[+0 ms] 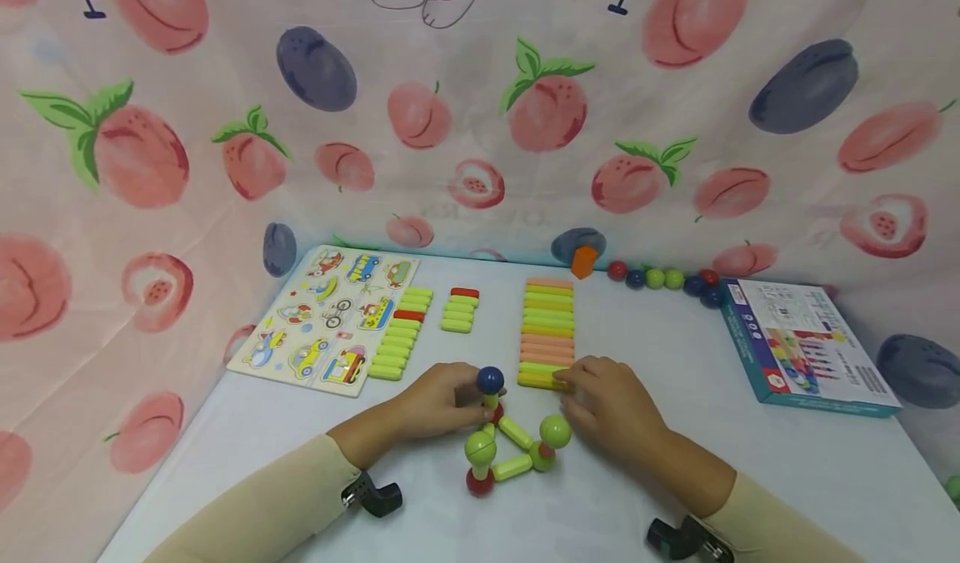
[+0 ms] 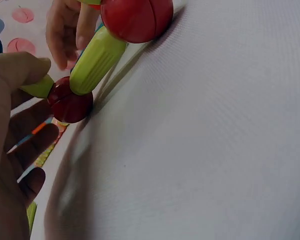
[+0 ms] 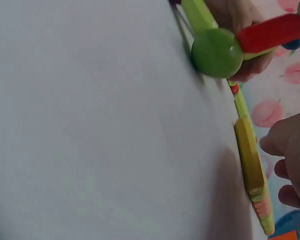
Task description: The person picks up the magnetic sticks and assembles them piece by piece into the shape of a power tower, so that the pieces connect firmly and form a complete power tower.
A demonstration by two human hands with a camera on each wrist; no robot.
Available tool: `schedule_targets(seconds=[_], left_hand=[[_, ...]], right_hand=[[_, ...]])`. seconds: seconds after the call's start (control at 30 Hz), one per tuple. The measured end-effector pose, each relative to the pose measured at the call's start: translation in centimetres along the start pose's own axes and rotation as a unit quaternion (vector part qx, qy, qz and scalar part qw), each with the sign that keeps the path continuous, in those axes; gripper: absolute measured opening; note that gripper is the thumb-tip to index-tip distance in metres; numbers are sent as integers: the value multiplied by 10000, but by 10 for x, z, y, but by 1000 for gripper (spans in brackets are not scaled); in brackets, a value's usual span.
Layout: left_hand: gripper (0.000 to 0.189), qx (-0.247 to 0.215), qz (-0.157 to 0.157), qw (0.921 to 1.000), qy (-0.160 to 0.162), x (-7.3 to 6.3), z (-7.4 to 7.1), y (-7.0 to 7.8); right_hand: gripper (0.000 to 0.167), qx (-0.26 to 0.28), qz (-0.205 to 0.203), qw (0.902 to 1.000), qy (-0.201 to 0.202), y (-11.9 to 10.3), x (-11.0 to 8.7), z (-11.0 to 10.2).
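Note:
A triangular frame of wooden balls and light green sticks [image 1: 513,467] lies on the table, with an upright at each corner. At the back corner, my left hand [image 1: 435,403] pinches the short green upright stick [image 2: 39,88] between the blue ball [image 1: 491,381] and a red ball [image 2: 70,102]. Green balls top the other two uprights; the right one has a red stick [image 3: 272,33]. My right hand [image 1: 613,406] reaches over the near end of the stick row, fingertips at the right end of a yellow stick [image 3: 249,157], thumb slightly off it.
Rows of coloured sticks [image 1: 547,326] and green sticks [image 1: 393,351] lie behind the hands. A picture puzzle board [image 1: 300,296] is at back left. Along the back edge sit an orange block [image 1: 583,261] and several loose balls [image 1: 655,278], beside a flat toy box [image 1: 813,346] at right.

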State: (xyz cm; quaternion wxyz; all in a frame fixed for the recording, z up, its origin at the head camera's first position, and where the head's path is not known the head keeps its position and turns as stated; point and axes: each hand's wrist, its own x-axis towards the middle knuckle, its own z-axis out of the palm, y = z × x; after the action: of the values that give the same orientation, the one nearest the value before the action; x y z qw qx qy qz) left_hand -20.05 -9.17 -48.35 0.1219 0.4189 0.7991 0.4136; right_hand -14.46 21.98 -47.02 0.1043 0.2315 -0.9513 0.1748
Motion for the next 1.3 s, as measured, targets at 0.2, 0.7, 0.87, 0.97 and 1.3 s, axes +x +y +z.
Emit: schedule_targets(seconds=[0.2, 0.7, 0.87, 0.97, 1.3], left_hand=[[27, -248, 144, 9996, 4, 1, 1, 0], [25, -229, 50, 9997, 4, 2, 0, 3], [26, -242, 29, 9997, 19, 1, 2, 1], [26, -233, 36, 9997, 2, 1, 2, 2], [22, -42, 87, 10000, 15, 2, 0, 5]], right_hand=[[21, -797, -138, 9964, -258, 0, 7, 5], [24, -577, 512, 9925, -944, -4, 7, -9], [27, 1283, 1500, 9628, -1845, -6, 12, -15], [24, 2853, 1940, 9150, -2092, -5, 15, -15], [32, 5051, 1593, 8021, -2759, -7, 21, -11]])
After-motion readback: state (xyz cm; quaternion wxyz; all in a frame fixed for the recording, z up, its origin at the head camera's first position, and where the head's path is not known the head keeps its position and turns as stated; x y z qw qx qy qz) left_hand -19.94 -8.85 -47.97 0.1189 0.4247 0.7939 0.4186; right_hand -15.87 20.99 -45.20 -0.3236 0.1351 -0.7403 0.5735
